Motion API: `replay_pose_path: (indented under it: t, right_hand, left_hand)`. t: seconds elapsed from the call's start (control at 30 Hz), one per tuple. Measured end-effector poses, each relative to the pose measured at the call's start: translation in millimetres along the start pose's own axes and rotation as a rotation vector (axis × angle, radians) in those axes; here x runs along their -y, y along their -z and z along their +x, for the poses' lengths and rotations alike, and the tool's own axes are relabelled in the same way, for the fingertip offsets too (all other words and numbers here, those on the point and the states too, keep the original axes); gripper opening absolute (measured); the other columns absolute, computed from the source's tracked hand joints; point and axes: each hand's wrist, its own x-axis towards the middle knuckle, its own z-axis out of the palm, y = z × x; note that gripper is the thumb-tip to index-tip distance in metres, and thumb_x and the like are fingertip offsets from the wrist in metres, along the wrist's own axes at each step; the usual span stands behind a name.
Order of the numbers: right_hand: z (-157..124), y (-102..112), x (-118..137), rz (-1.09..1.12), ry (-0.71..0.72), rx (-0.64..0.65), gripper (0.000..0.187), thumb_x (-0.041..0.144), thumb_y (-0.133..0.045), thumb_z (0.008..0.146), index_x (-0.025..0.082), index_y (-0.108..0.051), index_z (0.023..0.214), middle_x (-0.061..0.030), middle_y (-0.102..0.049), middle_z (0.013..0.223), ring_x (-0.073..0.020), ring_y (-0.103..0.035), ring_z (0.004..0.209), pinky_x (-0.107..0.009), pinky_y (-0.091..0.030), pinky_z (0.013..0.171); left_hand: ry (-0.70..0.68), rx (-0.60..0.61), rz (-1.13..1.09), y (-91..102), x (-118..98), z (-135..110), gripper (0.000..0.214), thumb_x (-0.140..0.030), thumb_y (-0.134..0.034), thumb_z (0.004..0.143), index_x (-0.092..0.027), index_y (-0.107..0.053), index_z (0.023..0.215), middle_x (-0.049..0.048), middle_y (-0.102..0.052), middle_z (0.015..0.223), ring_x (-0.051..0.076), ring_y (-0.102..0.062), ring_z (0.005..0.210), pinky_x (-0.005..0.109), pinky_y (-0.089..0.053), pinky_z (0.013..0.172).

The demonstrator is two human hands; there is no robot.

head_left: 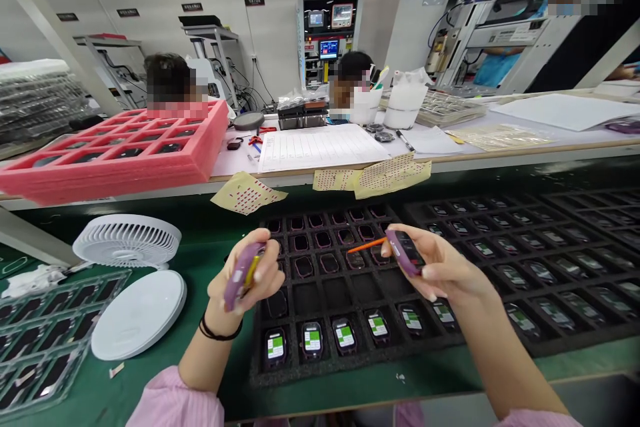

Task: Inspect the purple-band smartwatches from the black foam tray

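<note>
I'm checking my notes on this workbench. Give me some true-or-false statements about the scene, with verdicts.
1. The left hand holds a purple watch body. True.
2. A black wristband sits on the right wrist. False: it is on the left wrist.
3. The right hand holds a watch showing a green screen. False: its watch shows a dark screen.
4. Green-and-white screens show along the front row of the black foam tray. True.
5. The pink foam tray lies on the green mat. False: it sits on the far bench.

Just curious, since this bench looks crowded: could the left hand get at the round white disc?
Probably yes. The round white disc lies on the green mat close beside the left hand, with nothing visible between them. The hand holds a purple device, though, so it may need setting down first.
</note>
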Motion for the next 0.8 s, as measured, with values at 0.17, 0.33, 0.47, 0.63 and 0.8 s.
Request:
replay_pose_path:
  t: [0.17, 0.33, 0.47, 0.63, 0.8]
  right_hand:
    - [-11, 5, -23, -0.095, -0.217, -0.087, 0.046, 0.017, -0.079, 0.067, 0.021, -0.058, 0.107, -0.0106, -0.065, 0.104, -0.0097, -0.063, 0.05, -0.014, -0.031, 0.032]
    - [-10, 14, -52, -0.124, -0.277, -0.162, 0.048, 0.018, -0.08, 0.067, 0.019, -0.055, 0.108, -0.0116, -0.065, 0.104, -0.0098, -0.063, 0.054, -0.016, -0.036, 0.037]
    - [-3, 21, -61, -0.117, -0.261, -0.178, 0.044, 0.025, -0.076, 0.073, 0.019, -0.054, 0.11, -0.0143, -0.065, 0.11, -0.0101, -0.064, 0.055, -0.017, -0.036, 0.038]
    - [7, 24, -68, -0.036, -0.244, -0.204, 0.032, 0.039, -0.064, 0.082, 0.017, -0.056, 0.105, -0.0162, -0.068, 0.105, -0.0129, -0.065, 0.053, -0.019, -0.033, 0.036]
    - [13, 12, -55, -0.094, -0.114, -0.181, 0.029, 0.035, -0.06, 0.086, 0.018, -0.055, 0.108, -0.0168, -0.066, 0.111, -0.0151, -0.066, 0.057, -0.021, -0.035, 0.038]
  left_hand:
    - [0.133, -0.064, 0.166, -6.3, 1, 9, 0.061, -0.032, -0.081, 0.06, -0.03, -0.063, 0.119, -0.0004, -0.059, 0.08, 0.0, -0.043, 0.035, 0.018, -0.031, 0.038]
    - [0.345, -0.235, 0.395, -7.5, 3, 18, 0.061, -0.018, -0.081, 0.063, -0.026, -0.061, 0.121, 0.005, -0.065, 0.101, 0.012, -0.06, 0.072, 0.022, -0.048, 0.064]
    - [0.458, -0.377, 0.585, 3.5, 18, 24, 0.058, -0.016, -0.078, 0.066, -0.022, -0.058, 0.12, 0.0066, -0.062, 0.115, 0.017, -0.06, 0.095, 0.028, -0.048, 0.085]
    - [0.488, -0.434, 0.722, 19.7, 39, 27, 0.055, -0.027, -0.074, 0.071, -0.018, -0.054, 0.122, 0.0078, -0.062, 0.11, 0.016, -0.061, 0.088, 0.029, -0.049, 0.081]
    - [0.457, -0.452, 0.773, 18.6, 40, 29, 0.044, -0.036, -0.064, 0.08, -0.016, -0.055, 0.117, 0.0066, -0.061, 0.104, 0.013, -0.059, 0.079, 0.025, -0.05, 0.071]
